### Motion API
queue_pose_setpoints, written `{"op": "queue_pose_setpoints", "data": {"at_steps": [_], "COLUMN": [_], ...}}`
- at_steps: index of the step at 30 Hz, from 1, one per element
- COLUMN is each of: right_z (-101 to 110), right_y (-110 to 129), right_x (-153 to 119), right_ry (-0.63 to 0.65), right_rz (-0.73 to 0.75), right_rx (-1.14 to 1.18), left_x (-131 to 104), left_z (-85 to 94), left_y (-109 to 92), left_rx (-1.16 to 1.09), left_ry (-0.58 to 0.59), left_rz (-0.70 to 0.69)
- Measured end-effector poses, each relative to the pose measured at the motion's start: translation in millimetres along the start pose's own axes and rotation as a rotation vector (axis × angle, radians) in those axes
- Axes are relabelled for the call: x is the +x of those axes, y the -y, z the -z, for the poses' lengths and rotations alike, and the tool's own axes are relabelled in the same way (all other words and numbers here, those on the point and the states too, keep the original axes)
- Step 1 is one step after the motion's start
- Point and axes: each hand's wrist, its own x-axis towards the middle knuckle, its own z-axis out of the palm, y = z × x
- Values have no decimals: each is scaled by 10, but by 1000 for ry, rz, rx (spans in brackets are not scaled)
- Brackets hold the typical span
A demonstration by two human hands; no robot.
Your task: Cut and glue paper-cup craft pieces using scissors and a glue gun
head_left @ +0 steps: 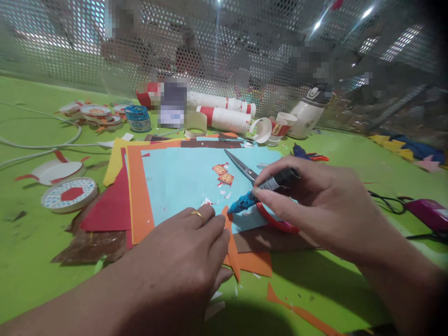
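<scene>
In my right hand (311,200) is a black marker (280,181), pinched between thumb and fingers and tilted down to the left. Its front part is coated in something lumpy and blue, and the tip meets the end of a narrow orange paper strip (232,252). My left hand (196,247), with a gold ring, presses that strip down with its fingers together. Beneath both hands lies a light blue paper sheet (175,182). Scissors (241,165) with red handles rest on it, partly hidden by my right hand. Two small red-and-gold paper cutouts (226,178) lie beyond the strip.
Orange sheets (140,196) and red paper (108,205) are stacked below. Decorated round discs (70,193) sit at left. Farther back are a blue paint jar (137,119), nested paper cups (224,119) and a white bottle (310,114), before a perforated screen (224,46). An orange scrap (304,312) lies nearest me.
</scene>
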Motion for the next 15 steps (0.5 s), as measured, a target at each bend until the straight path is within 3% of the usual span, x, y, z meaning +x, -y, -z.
{"op": "queue_pose_setpoints", "data": {"at_steps": [15], "right_z": [-18], "right_y": [-32], "right_x": [7], "right_ry": [4], "right_rz": [16], "right_rx": [-4], "left_x": [14], "left_z": [12], "left_y": [-16], "left_rx": [-14], "left_ry": [11], "left_rz": [23]}}
